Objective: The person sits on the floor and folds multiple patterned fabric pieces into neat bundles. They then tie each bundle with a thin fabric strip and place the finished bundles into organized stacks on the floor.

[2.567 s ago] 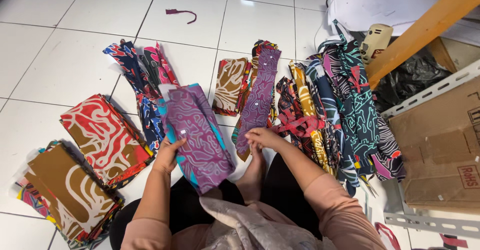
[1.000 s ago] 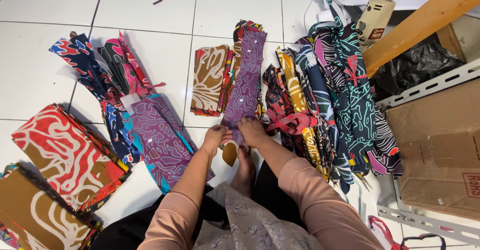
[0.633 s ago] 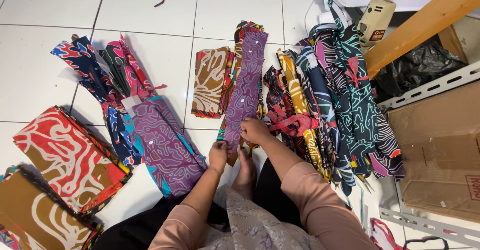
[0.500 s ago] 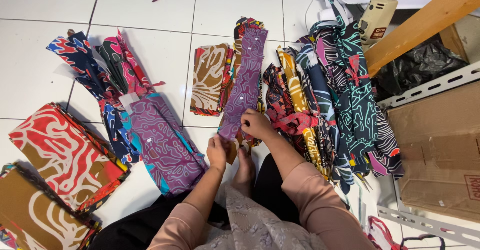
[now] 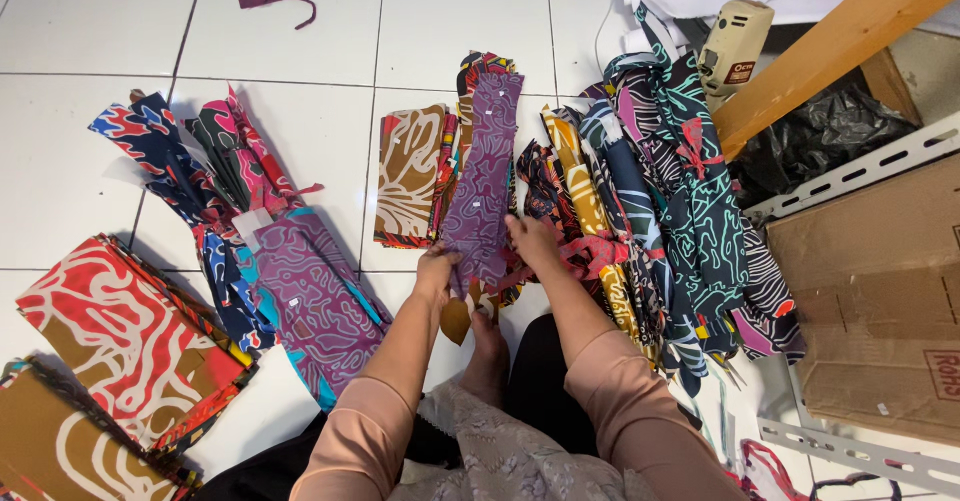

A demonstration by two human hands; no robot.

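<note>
A long narrow stack of purple patterned cloth pieces (image 5: pixel 482 171) lies on the white floor tiles in front of me. My left hand (image 5: pixel 436 269) grips its near left corner. My right hand (image 5: pixel 528 241) holds its near right edge. Under the stack's near end a brown leaf-shaped piece (image 5: pixel 457 319) sticks out, next to my bare foot (image 5: pixel 487 346). Left of my left arm lies another purple patterned stack (image 5: pixel 312 296) with turquoise edges.
A brown and cream stack (image 5: pixel 408 173) lies left of the held one. Bundles of dark patterned strips (image 5: pixel 660 201) spread to the right. Red and brown stacks (image 5: pixel 110 331) lie at left. A cardboard box (image 5: pixel 880 311), metal shelf rail (image 5: pixel 850 161) and a beige power tool (image 5: pixel 732 46) stand right.
I let go of the left purple stack, which now lies on the floor. Both hands moved right to the near end of the long purple stack and took hold of it.
</note>
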